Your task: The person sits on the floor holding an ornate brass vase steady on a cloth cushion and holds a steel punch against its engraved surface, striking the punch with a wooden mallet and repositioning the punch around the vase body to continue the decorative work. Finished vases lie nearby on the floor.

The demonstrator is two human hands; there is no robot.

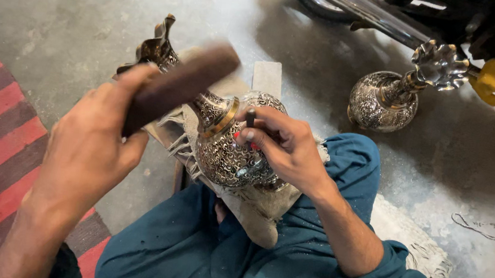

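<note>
The left hand (87,142) is wrapped tight around a blurry brown wooden mallet (180,84); the right hand (286,146) pinches a thin dark punch (250,119) against the carved silver metal vase (229,143) lying across the lap; 1 matching vase (384,101) stands nearby, looking finished; this pattern looks nearly done.

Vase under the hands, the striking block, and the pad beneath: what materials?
Vase: looks like metal, shiny silver and brass tones, dense engraved scrollwork, highlights on the belly. Block in the left hand: probably wood, dark brown and matte; motion-blurred. Pad: worn beige cloth with frayed edges.
</note>
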